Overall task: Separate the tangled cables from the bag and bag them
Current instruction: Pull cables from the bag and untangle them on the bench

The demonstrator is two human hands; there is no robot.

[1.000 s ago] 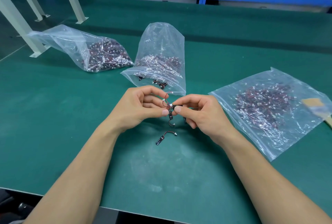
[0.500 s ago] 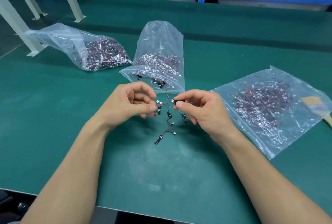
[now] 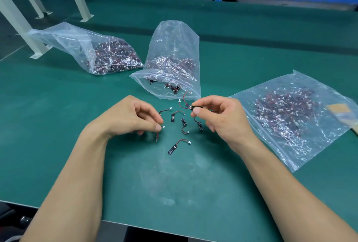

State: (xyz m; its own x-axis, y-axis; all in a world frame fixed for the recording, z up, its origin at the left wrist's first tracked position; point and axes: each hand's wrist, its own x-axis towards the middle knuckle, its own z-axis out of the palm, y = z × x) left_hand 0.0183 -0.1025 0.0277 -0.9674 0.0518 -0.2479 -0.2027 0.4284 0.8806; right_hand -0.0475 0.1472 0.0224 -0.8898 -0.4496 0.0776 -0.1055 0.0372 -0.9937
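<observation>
While left hand [image 3: 133, 117] and right hand [image 3: 219, 119] pinch cables [image 3: 185, 104], bag [image 3: 174, 44] contents blur.

On the counter [image 3: 58, 125]: left bag [image 3: 108, 55] toward the far-left corner, middle bag [image 3: 174, 63] at centre, right bag [image 3: 290, 117] by the right edge — loose cables [image 3: 183, 122] just before the middle bag.

Left forearm [image 3: 77, 179], right forearm [image 3: 280, 179] bare (nails seemingly short).
</observation>
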